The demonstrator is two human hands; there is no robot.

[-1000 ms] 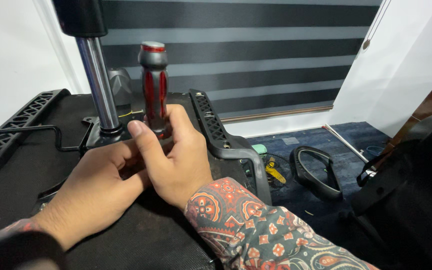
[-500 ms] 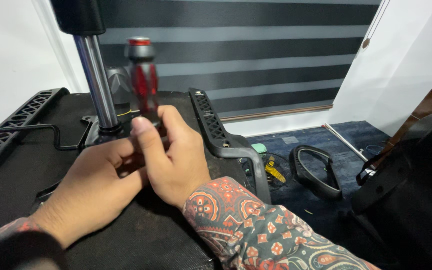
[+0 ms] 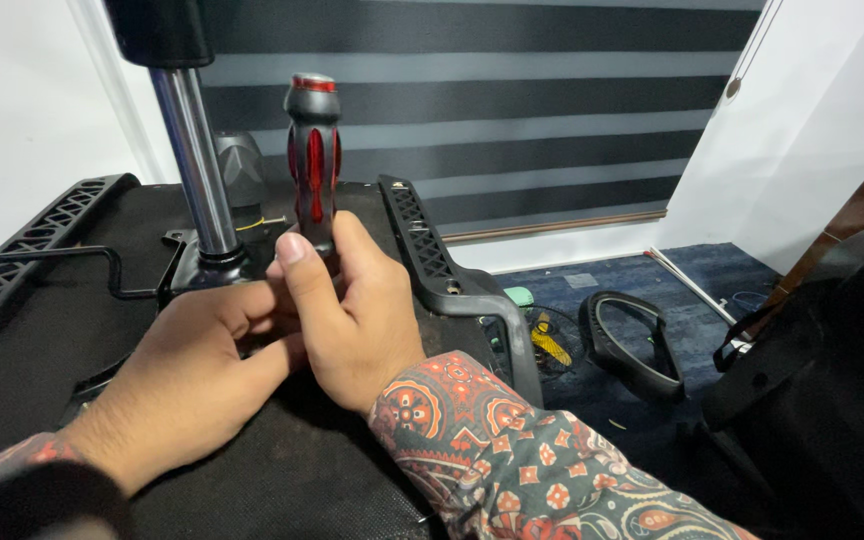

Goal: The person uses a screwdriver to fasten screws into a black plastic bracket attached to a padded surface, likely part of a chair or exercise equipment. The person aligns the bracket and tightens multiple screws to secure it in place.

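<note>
A screwdriver with a black and red handle point(image 3: 313, 150) stands upright over the black underside of an overturned chair seat point(image 3: 282, 470). My right hand point(image 3: 357, 315) is wrapped around the lower end of that handle, thumb up along it. My left hand point(image 3: 187, 375) rests on the seat beside it, fingers curled in under the right hand at the screwdriver's hidden tip. A shiny metal gas-lift column point(image 3: 195, 170) rises from the black mounting plate point(image 3: 187, 265) just left of the screwdriver.
Black plastic armrest brackets lie along the seat's right side point(image 3: 442, 270) and left side point(image 3: 42, 225). A black lever rod point(image 3: 62, 258) runs to the plate. On the blue carpet lie a black loop-shaped part point(image 3: 632, 340) and a yellow-handled tool point(image 3: 549, 345). Striped blinds hang behind.
The screwdriver handle has shifted slightly and turned in my right hand. Both hands stay at the same spot beside the column.
</note>
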